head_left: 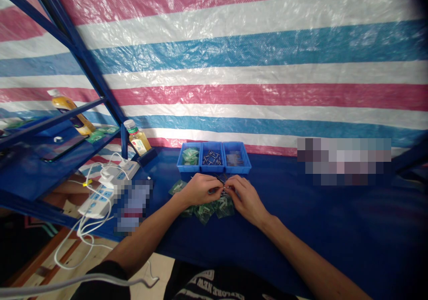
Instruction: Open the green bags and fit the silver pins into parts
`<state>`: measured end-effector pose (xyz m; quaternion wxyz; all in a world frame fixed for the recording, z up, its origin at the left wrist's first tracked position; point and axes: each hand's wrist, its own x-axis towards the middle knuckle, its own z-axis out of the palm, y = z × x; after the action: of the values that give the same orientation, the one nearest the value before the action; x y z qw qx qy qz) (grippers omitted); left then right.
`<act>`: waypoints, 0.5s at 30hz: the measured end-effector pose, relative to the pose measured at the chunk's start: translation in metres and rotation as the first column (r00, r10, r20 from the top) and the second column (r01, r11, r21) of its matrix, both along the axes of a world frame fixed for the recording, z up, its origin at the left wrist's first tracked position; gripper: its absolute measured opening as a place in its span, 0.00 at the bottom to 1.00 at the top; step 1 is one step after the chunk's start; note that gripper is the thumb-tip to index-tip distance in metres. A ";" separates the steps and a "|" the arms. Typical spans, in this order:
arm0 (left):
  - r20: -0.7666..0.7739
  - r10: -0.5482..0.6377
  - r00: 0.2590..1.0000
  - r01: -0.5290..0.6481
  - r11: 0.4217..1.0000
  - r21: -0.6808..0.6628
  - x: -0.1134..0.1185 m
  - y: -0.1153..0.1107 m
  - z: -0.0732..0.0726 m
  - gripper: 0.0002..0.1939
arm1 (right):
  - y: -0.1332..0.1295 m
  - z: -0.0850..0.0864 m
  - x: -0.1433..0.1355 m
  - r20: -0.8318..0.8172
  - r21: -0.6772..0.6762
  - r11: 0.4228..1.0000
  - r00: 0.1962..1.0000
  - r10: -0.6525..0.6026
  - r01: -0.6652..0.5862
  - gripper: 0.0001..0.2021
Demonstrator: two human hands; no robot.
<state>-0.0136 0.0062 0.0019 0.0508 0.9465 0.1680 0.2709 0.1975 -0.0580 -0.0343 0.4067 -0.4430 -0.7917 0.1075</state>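
Note:
My left hand (204,189) and my right hand (245,198) meet over the blue table, fingertips pinched close together. Between them is a small, thin, shiny piece (227,187), too small to name. Green-tinted clear packets (204,211) with small pale metallic parts inside lie under and in front of both hands, partly covered by them. Just beyond the hands stand three joined blue bins. Green packets (191,156) fill the left bin, dark screw-like metal pieces (212,158) lie loose in the middle one, and small clear or brownish pieces (234,158) are in the right one.
To the left lie a blurred phone-like object (135,204) and white power strips (100,197) with tangled cables. A bottle of yellowish drink (137,137) stands by the blue frame post (96,77). Striped plastic sheeting (250,81) closes off the back. A pixelated patch covers the right rear.

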 end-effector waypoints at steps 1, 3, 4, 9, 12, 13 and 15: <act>-0.002 0.000 1.000 0.000 1.000 0.003 0.000 0.000 -0.001 0.10 | 0.000 -0.001 0.000 0.000 0.001 1.000 1.000 -0.004 0.004 0.06; -0.002 0.001 1.000 0.000 1.000 0.008 0.000 0.001 -0.002 0.10 | 0.001 -0.002 0.000 0.006 0.002 1.000 1.000 -0.005 0.005 0.06; -0.001 0.001 1.000 -0.001 1.000 0.011 0.000 0.001 -0.002 0.10 | 0.001 -0.002 0.000 0.008 0.002 1.000 1.000 -0.004 0.004 0.06; -0.005 0.004 1.000 -0.004 1.000 0.014 0.000 0.001 -0.002 0.10 | 0.000 0.000 -0.001 0.014 -0.015 1.000 1.000 -0.006 0.007 0.06; 0.003 0.001 1.000 -0.001 1.000 0.017 0.000 0.001 -0.001 0.10 | 0.000 0.001 -0.001 0.009 -0.020 1.000 1.000 -0.006 0.006 0.06; 0.007 -0.001 1.000 0.001 1.000 0.018 0.001 0.001 -0.001 0.10 | 0.000 0.002 -0.001 0.008 -0.019 1.000 1.000 -0.007 0.007 0.06; 0.011 -0.005 1.000 0.005 1.000 0.020 0.001 0.001 0.000 0.10 | 0.000 0.003 -0.001 0.009 -0.014 1.000 1.000 -0.011 0.011 0.06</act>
<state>-0.0127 0.0068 0.0020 0.0431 0.9457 0.1628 0.2779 0.1965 -0.0583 -0.0316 0.4007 -0.4507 -0.7902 0.1086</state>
